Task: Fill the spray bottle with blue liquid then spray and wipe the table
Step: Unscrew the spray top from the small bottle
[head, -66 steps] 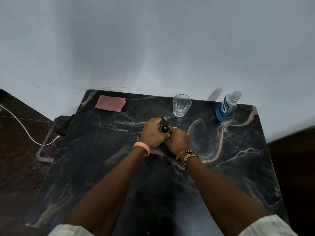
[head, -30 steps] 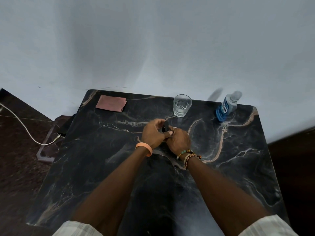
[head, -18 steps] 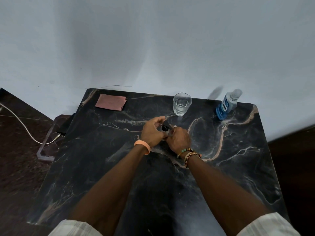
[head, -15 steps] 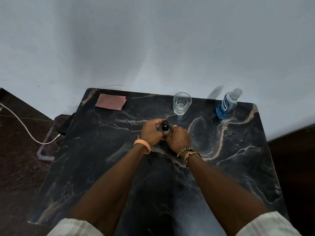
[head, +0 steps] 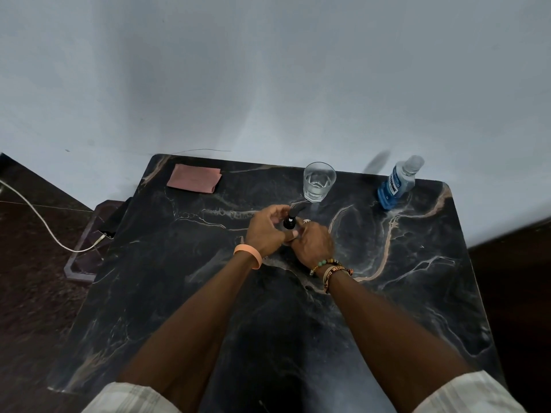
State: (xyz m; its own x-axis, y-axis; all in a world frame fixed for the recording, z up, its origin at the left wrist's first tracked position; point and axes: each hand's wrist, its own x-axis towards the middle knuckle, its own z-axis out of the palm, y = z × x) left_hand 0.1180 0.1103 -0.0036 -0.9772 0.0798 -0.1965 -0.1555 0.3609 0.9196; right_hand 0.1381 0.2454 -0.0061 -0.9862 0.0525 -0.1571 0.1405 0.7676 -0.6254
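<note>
A small spray bottle with a black pump head stands at the middle of the black marble table. Its body is hidden inside my right hand, which grips it. My left hand is at the black head, fingers curled around it. A bottle of blue liquid with a clear cap stands at the back right. A folded pink cloth lies at the back left corner.
A clear glass holding a little clear liquid stands just behind my hands. A white cable runs to a phone on a low stand left of the table. A pale wall rises behind the table.
My left fingers have shifted around the black spray head, whose nozzle now points up and to the right. The bottle and right hand stayed in place.
</note>
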